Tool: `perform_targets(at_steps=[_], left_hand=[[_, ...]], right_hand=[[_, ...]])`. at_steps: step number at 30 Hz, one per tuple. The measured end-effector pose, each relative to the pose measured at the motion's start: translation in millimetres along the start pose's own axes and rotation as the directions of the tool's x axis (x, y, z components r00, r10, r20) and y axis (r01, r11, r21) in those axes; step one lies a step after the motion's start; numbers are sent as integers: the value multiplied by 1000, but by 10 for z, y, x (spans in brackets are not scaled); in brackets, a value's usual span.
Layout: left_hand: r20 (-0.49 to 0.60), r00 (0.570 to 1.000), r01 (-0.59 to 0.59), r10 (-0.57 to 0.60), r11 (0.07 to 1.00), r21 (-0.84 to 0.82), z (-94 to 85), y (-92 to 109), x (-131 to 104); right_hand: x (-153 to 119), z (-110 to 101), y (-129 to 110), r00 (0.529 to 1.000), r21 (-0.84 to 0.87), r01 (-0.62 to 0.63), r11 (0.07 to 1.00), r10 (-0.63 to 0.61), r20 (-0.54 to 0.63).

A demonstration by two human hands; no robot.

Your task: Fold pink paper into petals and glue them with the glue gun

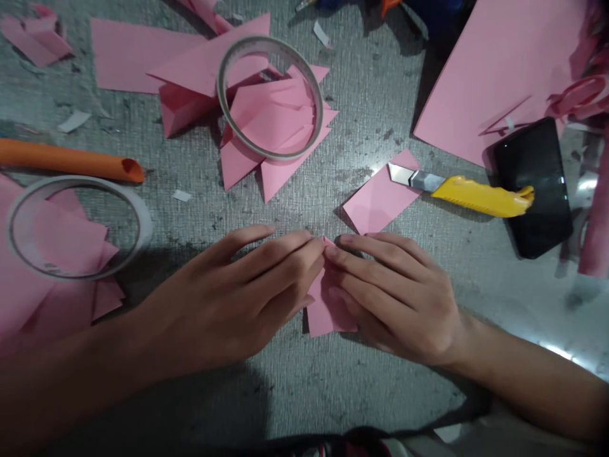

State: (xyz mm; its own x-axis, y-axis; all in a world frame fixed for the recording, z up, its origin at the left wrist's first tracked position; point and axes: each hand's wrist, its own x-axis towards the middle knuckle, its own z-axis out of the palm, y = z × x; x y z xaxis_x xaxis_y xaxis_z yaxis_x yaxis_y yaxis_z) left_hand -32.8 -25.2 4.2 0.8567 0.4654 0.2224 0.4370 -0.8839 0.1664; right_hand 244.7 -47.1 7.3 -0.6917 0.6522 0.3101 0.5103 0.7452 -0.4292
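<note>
A small pink paper piece (328,311) lies low in the middle, its top end narrowed to a folded tip between my hands. My left hand (257,292) comes from the left, its fingertips pressed on the paper's upper left edge. From the right, my right hand (404,292) holds the opposite edge, fingers bent over it. Both thumbs are mostly hidden. Just above my right hand is a pink paper rectangle (375,202), with the blade of a yellow cutter (480,197) resting over its corner.
A tape roll (318,127) rings folded pink pieces (276,117) at the top; another tape roll (145,222) lies left. An orange tube (66,160) is above it. A black phone (535,190) and large pink sheet (504,76) are at right. Paper scraps dot the grey table (200,406).
</note>
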Motion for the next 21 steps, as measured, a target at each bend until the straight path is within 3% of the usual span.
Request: perform_targets(at_steps=[16,21], left_hand=[[32,999,-20,18,997,76,-33,13,8],[37,998,57,-58,998,38,-26,50,26]], right_hand=[[2,-5,-1,1000,2,3,1000,-3,-5],[5,-9,-9,1000,-15,-4,1000,4,24]])
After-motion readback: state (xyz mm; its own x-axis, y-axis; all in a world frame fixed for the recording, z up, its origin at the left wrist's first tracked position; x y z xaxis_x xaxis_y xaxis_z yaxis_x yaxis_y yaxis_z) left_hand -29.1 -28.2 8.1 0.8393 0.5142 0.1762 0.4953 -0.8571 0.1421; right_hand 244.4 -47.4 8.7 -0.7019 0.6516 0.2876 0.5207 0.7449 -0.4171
